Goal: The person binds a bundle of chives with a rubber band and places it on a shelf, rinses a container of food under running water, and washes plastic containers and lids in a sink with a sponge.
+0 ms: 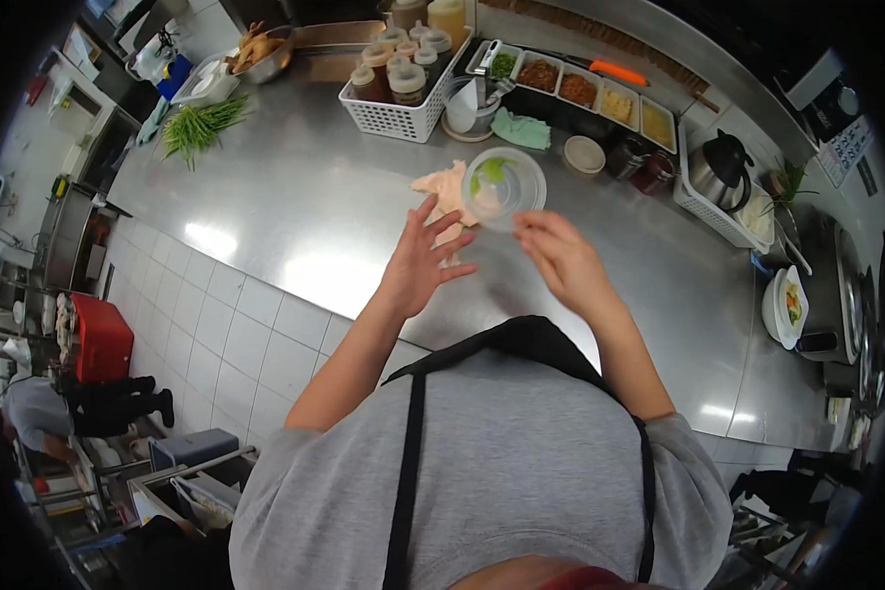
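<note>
A round clear plastic tub [523,189] is at the middle of the steel counter, with green leaves [492,175] showing in or through it. My right hand [563,258] has its fingers drawn together at the tub's near right rim, apparently pinching it. Left of the tub, my left hand [418,261] is open, its fingers spread and holding nothing. A crumpled peach-coloured cloth [441,184] lies beside and partly behind the tub, and my left fingers cover some of it.
Behind stand a white basket of bottles [388,120], a green cloth [521,130], trays of toppings [578,90] and an orange-handled knife [615,72]. Green stalks [202,128] lie far left. At right are a thermal jug [720,167] and a white bowl [785,307]. Another person [44,413] is at lower left.
</note>
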{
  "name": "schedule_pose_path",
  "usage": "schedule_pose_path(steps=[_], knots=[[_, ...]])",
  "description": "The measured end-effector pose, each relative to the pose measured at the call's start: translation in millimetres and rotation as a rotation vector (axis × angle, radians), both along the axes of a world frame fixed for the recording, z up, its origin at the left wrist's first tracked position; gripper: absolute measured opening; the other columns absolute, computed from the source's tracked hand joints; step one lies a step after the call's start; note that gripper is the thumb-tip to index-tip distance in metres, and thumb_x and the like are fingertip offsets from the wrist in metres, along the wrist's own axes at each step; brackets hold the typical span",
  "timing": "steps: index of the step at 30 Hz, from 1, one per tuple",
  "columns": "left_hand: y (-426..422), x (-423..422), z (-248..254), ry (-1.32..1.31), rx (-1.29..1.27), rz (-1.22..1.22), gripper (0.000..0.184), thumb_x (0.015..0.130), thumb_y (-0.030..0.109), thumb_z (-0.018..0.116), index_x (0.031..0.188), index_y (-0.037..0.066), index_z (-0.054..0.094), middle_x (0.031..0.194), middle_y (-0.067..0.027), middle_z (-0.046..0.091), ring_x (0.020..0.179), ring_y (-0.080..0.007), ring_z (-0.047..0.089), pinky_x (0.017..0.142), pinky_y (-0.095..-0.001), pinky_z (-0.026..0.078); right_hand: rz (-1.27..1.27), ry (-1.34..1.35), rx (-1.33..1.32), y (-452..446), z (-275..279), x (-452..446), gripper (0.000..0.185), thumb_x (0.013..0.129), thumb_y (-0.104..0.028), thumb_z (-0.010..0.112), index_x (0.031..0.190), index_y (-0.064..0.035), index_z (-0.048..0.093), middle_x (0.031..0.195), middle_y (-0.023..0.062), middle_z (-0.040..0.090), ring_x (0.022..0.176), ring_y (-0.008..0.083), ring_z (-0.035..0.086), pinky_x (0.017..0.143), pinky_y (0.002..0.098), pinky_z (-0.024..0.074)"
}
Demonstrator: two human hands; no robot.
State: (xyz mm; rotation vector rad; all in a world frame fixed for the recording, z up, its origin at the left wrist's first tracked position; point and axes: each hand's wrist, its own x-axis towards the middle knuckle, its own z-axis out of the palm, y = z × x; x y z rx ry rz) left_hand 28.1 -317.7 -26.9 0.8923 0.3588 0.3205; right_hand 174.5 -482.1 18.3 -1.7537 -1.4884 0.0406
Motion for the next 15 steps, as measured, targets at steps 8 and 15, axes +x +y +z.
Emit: schedule_pose_path(steps=[8, 15], knots=[[-17, 16, 24, -0.254, -0.075, -0.19, 0.06, 0.088, 0.047, 0.043, 0.137, 0.022, 0.019, 0.134, -0.0075, 0.035, 0.119, -0.0243, 0.043, 0.09, -0.0388, 0.045, 0.115, 0.267, -0.148, -22, 43, -35, 0.012, 0.08, -0.009, 0.056, 0.09, -0.0032, 0.058, 0.104, 0.0059, 0.056, 0.08, 0.0232, 0.059, 0.068, 0.0297, 0.0488], [-31, 12, 32, -0.274, 0.013, -0.109, 0.061, 0.087, 0.036, 0.053, 0.136, 0.021, 0.021, 0.126, -0.0054, 0.041, 0.115, -0.0187, 0.044, 0.089, -0.0336, 0.044, -0.037, -0.239, 0.016, 7, 41, -43, 0.014, 0.077, -0.006, 0.054, 0.09, -0.0049, 0.059, 0.108, 0.0047, 0.055, 0.081, 0.0228, 0.059, 0.066, 0.0301, 0.0504]])
